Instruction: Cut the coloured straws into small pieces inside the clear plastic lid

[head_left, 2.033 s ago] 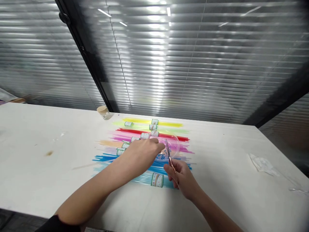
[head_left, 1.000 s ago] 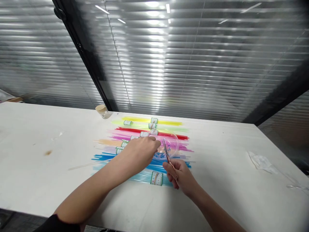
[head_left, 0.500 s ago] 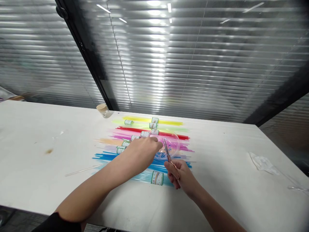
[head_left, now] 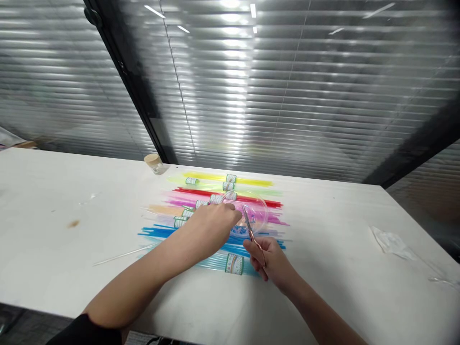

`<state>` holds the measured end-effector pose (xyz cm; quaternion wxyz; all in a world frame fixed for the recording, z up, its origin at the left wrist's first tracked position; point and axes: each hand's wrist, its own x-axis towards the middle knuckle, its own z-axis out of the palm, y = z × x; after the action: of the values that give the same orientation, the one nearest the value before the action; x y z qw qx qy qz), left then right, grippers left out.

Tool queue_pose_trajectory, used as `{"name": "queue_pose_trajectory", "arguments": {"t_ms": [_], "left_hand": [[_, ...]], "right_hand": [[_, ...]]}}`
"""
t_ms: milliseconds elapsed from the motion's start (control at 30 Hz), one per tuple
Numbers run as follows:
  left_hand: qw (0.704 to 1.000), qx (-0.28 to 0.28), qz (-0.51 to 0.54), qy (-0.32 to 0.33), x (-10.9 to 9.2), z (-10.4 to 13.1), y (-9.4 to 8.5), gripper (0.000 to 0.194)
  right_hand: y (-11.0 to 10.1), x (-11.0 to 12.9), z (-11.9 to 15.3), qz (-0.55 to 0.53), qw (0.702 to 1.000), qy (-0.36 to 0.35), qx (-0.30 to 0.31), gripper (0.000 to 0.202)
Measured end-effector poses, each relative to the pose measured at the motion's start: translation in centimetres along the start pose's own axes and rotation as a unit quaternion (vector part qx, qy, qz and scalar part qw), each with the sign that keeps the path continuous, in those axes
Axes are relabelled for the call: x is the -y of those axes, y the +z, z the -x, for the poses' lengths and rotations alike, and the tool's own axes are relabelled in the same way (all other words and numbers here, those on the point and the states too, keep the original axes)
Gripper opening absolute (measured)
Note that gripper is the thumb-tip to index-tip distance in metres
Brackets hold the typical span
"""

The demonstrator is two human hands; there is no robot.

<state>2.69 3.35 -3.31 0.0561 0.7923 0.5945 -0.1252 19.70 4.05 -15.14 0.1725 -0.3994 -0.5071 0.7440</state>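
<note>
A: what's on the far side of the white table (head_left: pixel 53 249)?
B: small cork-topped jar (head_left: pixel 155 164) by the blinds (head_left: pixel 305 96). Crumpled clear wrapper (head_left: pixel 393 243) off right, brown stain (head_left: pixel 74 224) left.

scissors: tips of the scissors (head_left: pixel 250 231) in the right hand (head_left: pixel 270 261) shifted slightly left, closer to left hand (head_left: pixel 210 224) fingertips.
clear straw: loose clear straw (head_left: pixel 124 254) left of the left forearm slid further left and nearer on the bench.
</note>
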Motion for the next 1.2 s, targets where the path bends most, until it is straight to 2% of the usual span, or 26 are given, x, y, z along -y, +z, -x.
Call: {"name": "queue_pose_trajectory", "arguments": {"t_ms": [333, 733, 1000, 1200], "left_hand": [[1.0, 0.003, 0.001, -0.009, -0.03, -0.01, -0.25, 0.028], [1.0, -0.002, -0.004, -0.007, -0.2, 0.01, -0.33, 0.027], [1.0, 0.019, 0.014, -0.004, -0.51, -0.07, -0.1, 0.029], [1.0, 0.012, 0.018, -0.006, -0.7, -0.15, -0.21, 0.03]], "right_hand": [[-0.03, 0.25, -0.09, -0.034, 0.999, -0.008, -0.033, 0.064], [-0.13, 0.26, 0.17, -0.015, 1.0, -0.013, 0.023, 0.064], [-0.06, 0.39, 0.21, -0.013, 1.0, -0.011, 0.025, 0.06], [-0.06, 0.12, 0.09, -0.012, 1.0, -0.011, 0.02, 0.06]]}}
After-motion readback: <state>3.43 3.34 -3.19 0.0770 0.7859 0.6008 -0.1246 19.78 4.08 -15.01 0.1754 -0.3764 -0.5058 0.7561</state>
